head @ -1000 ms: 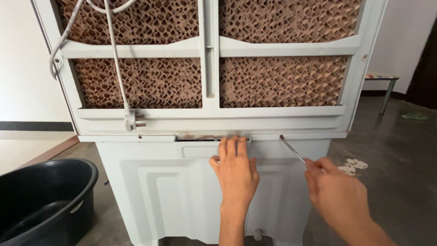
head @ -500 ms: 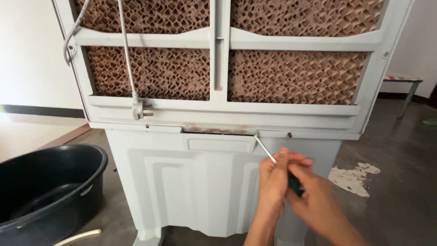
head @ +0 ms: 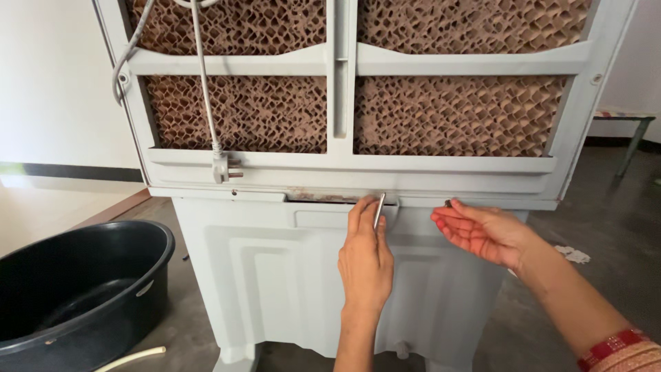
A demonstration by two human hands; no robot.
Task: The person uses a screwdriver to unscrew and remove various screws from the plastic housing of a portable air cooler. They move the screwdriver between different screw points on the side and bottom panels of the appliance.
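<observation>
A grey air cooler stands before me, with brown honeycomb pads behind its rear frame. My left hand is raised against the cooler's back, fingers closed round a screwdriver whose metal shaft points up at the rusty seam under the frame. My right hand is to the right of it, palm open and fingers together, their tips touching the frame's lower lip beside a small dark screw. Red and gold bangles sit on that wrist.
A black tub sits on the floor at the lower left, a pale hose end beside it. The cooler's grey power cord and plug hang down the left pad. A bench leg and scraps of paper are at the right.
Both hands were together on the screwdriver lower right. Now my left hand alone holds it up at the seam, and my right hand has moved off to the frame's lip.
</observation>
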